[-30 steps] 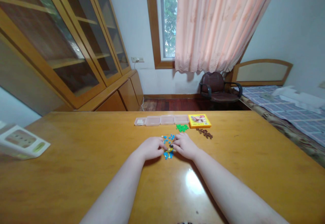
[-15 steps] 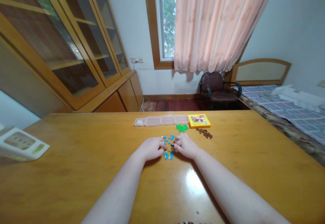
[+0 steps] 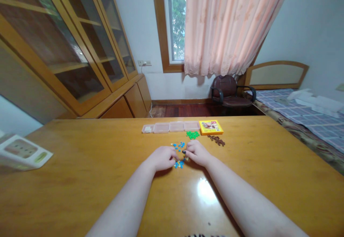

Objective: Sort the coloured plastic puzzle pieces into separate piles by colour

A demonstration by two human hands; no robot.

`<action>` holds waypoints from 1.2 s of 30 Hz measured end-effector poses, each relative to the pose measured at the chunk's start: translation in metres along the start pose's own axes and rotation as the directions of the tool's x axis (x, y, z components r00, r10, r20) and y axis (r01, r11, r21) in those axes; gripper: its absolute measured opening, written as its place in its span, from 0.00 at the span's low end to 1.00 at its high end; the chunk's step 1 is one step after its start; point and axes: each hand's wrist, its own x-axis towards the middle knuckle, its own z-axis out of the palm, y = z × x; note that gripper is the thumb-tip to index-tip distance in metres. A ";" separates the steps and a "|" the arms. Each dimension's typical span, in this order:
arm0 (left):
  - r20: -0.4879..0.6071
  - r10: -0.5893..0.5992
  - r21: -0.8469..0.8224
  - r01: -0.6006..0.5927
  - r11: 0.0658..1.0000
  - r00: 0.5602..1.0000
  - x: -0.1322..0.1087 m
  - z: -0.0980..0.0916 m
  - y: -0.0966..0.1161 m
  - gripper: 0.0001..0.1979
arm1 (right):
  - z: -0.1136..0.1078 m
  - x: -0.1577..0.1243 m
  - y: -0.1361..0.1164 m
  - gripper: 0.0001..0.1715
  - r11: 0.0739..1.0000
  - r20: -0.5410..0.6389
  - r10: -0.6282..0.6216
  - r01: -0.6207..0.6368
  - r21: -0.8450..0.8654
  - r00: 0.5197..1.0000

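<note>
Both hands rest on the wooden table (image 3: 80, 179) over a scatter of tiny blue pieces (image 3: 179, 145). My left hand (image 3: 161, 157) is curled, its fingertips pinched at a small blue and yellow cluster (image 3: 178, 164). My right hand (image 3: 196, 152) is curled too, pinching a small dark piece (image 3: 184, 152) just right of the left fingertips. The two sets of fingertips almost touch. What the left fingers grip is too small to name.
A small green pile (image 3: 192, 135) and a brown pile (image 3: 217, 141) lie beyond my right hand. Behind them stand a row of clear compartment boxes (image 3: 172, 127) and a yellow box (image 3: 211, 127). A white carton (image 3: 20, 153) sits at the table's left edge.
The hands have stayed over the blue pieces. The fingertips have drawn slightly closer, and the dark piece has shifted a little right toward my right hand.
</note>
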 end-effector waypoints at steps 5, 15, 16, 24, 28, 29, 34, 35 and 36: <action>0.050 0.076 -0.036 -0.074 0.997 0.996 0.002 0.002 0.003 0.18 | 0.001 0.000 -0.001 0.27 0.997 0.039 -0.079 0.078 0.028 0.996; 0.029 -0.010 0.071 0.008 0.997 1.000 0.002 0.002 -0.003 0.16 | -0.003 0.003 -0.009 0.23 0.991 0.059 0.060 -0.053 -0.121 0.996; 0.023 -0.030 0.077 0.029 0.997 0.999 0.002 0.003 -0.005 0.16 | -0.004 0.003 -0.009 0.23 0.988 0.047 0.086 -0.079 -0.132 0.995; -0.008 -0.108 0.076 0.109 0.991 0.994 0.005 0.009 -0.012 0.21 | -0.001 0.001 -0.003 0.24 1.000 0.057 0.000 0.002 -0.023 0.998; -0.043 -0.114 0.087 0.117 0.989 0.993 0.004 0.004 -0.008 0.19 | -0.001 0.003 -0.008 0.21 0.997 0.080 0.029 -0.023 -0.072 0.996; -0.051 -0.110 0.089 0.114 0.990 0.993 0.003 0.003 -0.007 0.18 | -0.002 0.003 -0.009 0.22 0.994 0.068 0.057 -0.050 -0.099 0.996; 0.014 -0.032 0.045 0.031 0.999 0.999 -0.001 -0.004 0.003 0.14 | -0.003 0.002 -0.008 0.24 0.995 0.018 0.066 -0.065 -0.080 0.998; 0.033 -0.027 0.040 0.025 0.999 0.999 -0.001 -0.005 0.004 0.13 | -0.003 0.002 -0.008 0.25 0.998 0.017 0.040 -0.039 -0.058 0.999; 0.048 -0.025 0.041 0.023 0.999 0.999 -0.001 -0.005 0.005 0.13 | -0.002 0.002 -0.007 0.26 0.999 0.021 0.014 -0.013 -0.035 1.000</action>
